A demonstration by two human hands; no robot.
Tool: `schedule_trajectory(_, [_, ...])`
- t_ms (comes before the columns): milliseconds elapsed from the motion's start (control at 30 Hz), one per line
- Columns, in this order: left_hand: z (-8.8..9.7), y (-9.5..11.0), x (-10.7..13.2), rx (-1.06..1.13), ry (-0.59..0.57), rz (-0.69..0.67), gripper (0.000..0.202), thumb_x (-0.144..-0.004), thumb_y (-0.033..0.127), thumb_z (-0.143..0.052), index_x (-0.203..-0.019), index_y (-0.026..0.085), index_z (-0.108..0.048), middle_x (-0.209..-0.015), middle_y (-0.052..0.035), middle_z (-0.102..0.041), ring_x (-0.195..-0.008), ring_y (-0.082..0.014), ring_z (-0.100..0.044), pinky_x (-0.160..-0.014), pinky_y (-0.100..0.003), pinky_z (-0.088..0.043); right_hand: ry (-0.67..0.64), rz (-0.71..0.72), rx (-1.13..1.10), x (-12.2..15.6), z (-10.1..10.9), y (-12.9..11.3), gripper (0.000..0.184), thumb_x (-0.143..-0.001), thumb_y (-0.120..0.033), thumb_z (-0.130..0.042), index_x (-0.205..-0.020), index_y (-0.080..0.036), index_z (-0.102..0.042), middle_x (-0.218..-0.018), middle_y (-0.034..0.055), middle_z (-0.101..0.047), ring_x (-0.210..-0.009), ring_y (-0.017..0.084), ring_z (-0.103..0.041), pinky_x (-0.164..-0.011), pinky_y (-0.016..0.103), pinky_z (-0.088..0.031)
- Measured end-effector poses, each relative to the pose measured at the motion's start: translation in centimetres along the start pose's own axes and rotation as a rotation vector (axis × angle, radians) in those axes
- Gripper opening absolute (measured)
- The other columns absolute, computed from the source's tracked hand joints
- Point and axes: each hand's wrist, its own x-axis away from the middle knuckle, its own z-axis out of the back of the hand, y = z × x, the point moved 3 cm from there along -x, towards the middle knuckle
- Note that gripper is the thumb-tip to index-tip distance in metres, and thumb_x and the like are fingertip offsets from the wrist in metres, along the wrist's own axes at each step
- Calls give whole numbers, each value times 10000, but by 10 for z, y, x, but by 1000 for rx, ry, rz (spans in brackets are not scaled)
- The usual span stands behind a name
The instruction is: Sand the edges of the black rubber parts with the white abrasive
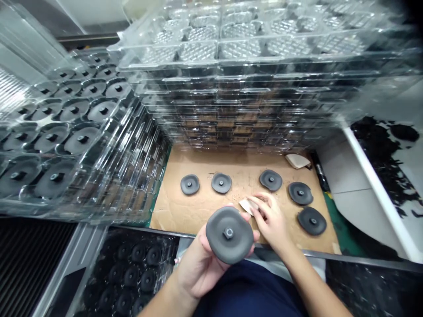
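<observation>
My left hand (pixel 201 264) grips a dark grey rubber disc (pixel 228 246) by its edge, its small raised hub facing up toward me. Just to the right, my right hand (pixel 272 220) pinches a small cream-coloured pad (pixel 246 206), possibly folded sandpaper, close above the cardboard. Similar discs lie flat on the cardboard (pixel 198 215): two at the left, a disc (pixel 190 184) and its neighbour (pixel 221 182). Three more lie at the right, among them a disc (pixel 271 180) and one nearest me (pixel 312 220). Part of the held disc's underside is hidden by my fingers.
A tall stack of clear plastic trays (pixel 231 61) stands at the back. Trays filled with discs (pixel 74 110) rise at the left. Another cream pad (pixel 297 161) and a black pen-like object (pixel 319 171) lie back right. A white bin (pixel 380 167) holds black scraps.
</observation>
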Motion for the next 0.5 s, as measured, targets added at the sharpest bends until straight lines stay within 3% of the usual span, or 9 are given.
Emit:
schedule_trajectory(100, [-2,1,0,1,-7,40,392,-651,377,-749,-999,204,-695,-1032,-38,-716,-938,-224,-680,-813,-292,-550,78,-31,-37,13,0,-1,269,-874,-273,-478,-1051,-175,-657,-1127,139,-540,-920,227,-590,-754,398,-510])
schedule_trajectory(233, [-1,-1,3,9,-51,68,463,-671,454,-707,-1018,148,-685,-1002,-74,-718,-958,-222,-671,-834,-296,-541,64,-33,-140,19,11,-22,212,-871,-264,-494,-961,-217,-680,-1028,85,-631,-1005,225,-588,-863,387,-491])
schedule_trajectory(367, [0,-6,8,13,-72,67,505,-716,536,-614,-1049,160,-676,-1024,-84,-720,-945,-220,-680,-800,-280,-548,18,-95,-237,24,9,-34,219,-854,-275,-536,-1020,-216,-667,-953,63,-705,-873,204,-660,-739,326,-545])
schedule_trajectory(433, [3,-7,10,-37,-74,-4,489,-735,540,-592,-1086,205,-656,-1083,-68,-701,-916,-220,-689,-764,-284,-555,34,-143,-276,27,6,-34,233,-854,-281,-543,-1039,-191,-652,-878,66,-722,-812,202,-679,-693,316,-555])
schedule_trajectory(500, [7,-4,14,-225,-59,-187,492,-731,499,-622,-1167,273,-595,-1144,-50,-670,-898,-205,-689,-780,-300,-546,76,-176,-310,31,6,-34,213,-854,-283,-546,-1005,-178,-653,-833,68,-725,-794,202,-682,-696,324,-557])
